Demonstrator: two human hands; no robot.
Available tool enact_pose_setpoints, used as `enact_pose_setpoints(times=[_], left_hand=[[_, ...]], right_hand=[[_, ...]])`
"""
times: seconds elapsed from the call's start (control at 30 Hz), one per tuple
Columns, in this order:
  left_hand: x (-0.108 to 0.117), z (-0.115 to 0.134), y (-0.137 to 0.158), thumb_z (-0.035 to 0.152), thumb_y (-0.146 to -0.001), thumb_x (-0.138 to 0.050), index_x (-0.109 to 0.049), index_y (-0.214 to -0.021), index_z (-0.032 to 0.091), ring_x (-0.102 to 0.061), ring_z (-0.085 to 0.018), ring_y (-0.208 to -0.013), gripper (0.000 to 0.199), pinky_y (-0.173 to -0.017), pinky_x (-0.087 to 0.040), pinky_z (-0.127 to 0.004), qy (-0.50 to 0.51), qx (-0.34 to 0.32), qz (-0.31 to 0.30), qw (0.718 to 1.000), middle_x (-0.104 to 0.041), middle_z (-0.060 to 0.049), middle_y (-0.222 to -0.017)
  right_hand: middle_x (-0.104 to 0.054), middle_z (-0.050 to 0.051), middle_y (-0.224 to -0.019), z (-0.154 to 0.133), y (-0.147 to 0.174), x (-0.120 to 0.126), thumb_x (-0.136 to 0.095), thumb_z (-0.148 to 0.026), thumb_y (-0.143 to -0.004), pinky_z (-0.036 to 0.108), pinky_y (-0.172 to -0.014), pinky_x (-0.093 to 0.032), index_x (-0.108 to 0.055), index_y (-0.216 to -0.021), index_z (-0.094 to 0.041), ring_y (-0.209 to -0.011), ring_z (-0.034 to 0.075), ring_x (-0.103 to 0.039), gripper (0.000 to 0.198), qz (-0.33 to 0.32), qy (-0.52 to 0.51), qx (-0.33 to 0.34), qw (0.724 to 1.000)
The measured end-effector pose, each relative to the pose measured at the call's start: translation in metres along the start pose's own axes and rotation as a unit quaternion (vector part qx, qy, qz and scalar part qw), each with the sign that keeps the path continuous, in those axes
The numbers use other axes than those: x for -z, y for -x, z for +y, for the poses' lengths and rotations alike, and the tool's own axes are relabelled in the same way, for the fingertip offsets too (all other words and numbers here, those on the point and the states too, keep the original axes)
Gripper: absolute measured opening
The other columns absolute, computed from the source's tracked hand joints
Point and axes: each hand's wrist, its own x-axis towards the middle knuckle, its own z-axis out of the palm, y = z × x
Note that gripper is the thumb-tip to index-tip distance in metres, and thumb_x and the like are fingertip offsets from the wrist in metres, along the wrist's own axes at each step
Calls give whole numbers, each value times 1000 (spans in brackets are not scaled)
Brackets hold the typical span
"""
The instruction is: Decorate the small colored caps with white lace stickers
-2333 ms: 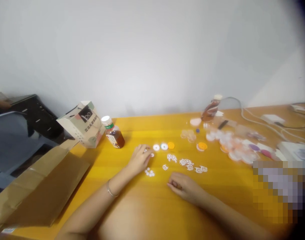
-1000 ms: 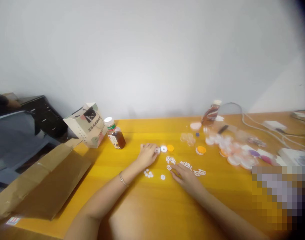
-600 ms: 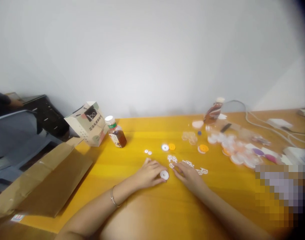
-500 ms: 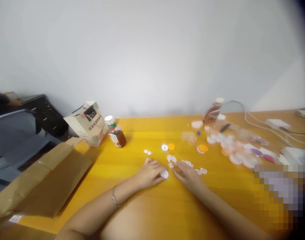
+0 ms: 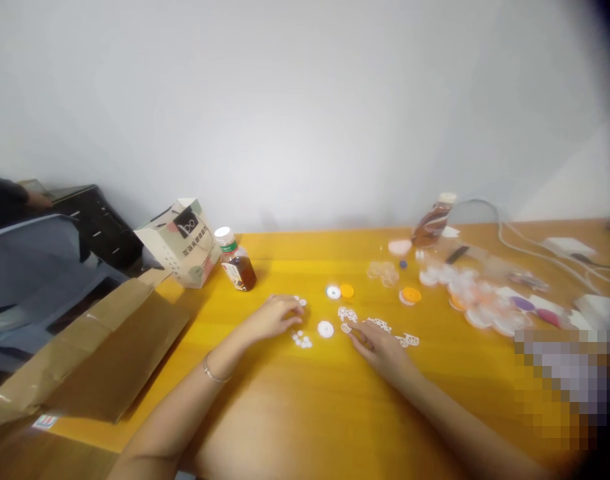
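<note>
My left hand hovers over the table with thumb and fingers apart. Its fingertips are at two small white discs, partly covering one; I see nothing held. Just below it lies a cluster of small white discs. A larger round white piece with a scalloped edge rests flat between my hands. My right hand has its fingertips closed at a small white openwork piece. More white openwork pieces lie around that hand, some partly hidden by it.
Beyond my hands lie a white-and-blue disc and orange discs. A drink bottle and paper bag stand left, near a large brown bag. At right are plastic lids, another bottle and cables.
My left hand has let go of the round white piece and moved left and up to the small discs. The disc cluster now shows. My right hand stays at the openwork piece.
</note>
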Motion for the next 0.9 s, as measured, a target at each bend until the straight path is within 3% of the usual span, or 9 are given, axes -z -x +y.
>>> enact_pose_setpoints(times=[0.1, 0.23, 0.33, 0.47, 0.6, 0.9], left_hand=[[9, -10, 5, 19, -76, -51, -58, -80, 18, -55, -13, -75, 8, -72, -36, -24, -18, -7, -61, 998, -62, 0, -81], [6, -15, 7, 16, -74, -52, -58, -79, 17, -54, -13, -75, 8, -69, -38, -22, -9, -17, -94, 995, -62, -1, -82], [0, -19, 4, 17, -73, -53, -58, -79, 17, -54, -12, -75, 8, -69, -38, -22, 2, -21, -105, 994, -61, -1, -83], [-4, -25, 2, 16, -72, -54, -58, -78, 16, -54, -12, -74, 8, -68, -39, -21, 13, -12, -110, 994, -61, -1, -81], [-4, -29, 3, 14, -71, -54, -57, -79, 16, -53, -11, -73, 9, -67, -39, -20, 34, -12, -114, 993, -60, -1, -81], [-5, -31, 3, 14, -71, -53, -56, -80, 15, -51, -10, -70, 9, -65, -38, -20, 78, -16, -128, 989, -58, -2, -80]], right_hand=[[-54, 2, -63, 0, 0, 1, -40, -27, -83, 28, -54, -46, -57, -88, -21, -56, 16, -54, 18, 1, -16, 15, 1000], [-59, 4, -69, -8, 4, -1, -40, -23, -84, 29, -59, -49, -57, -93, -22, -63, 17, -58, 20, 22, -43, 54, 997], [-61, 9, -99, -27, 7, -7, -42, -20, -83, 34, -80, -48, -56, -102, -21, -92, 20, -58, 24, 5, -48, 123, 991], [-40, 10, -132, -57, 3, -19, -45, -24, -82, 40, -99, -34, -39, -126, -16, -121, 23, -35, 45, -99, -20, 198, 975], [-32, 10, -137, -65, -4, -28, -44, -28, -82, 40, -102, -29, -34, -130, -15, -125, 23, -28, 50, -176, -6, 189, 966], [-40, 8, -132, -56, 2, -28, -41, -22, -84, 37, -100, -34, -45, -122, -16, -122, 21, -35, 38, -158, -32, 171, 972]])
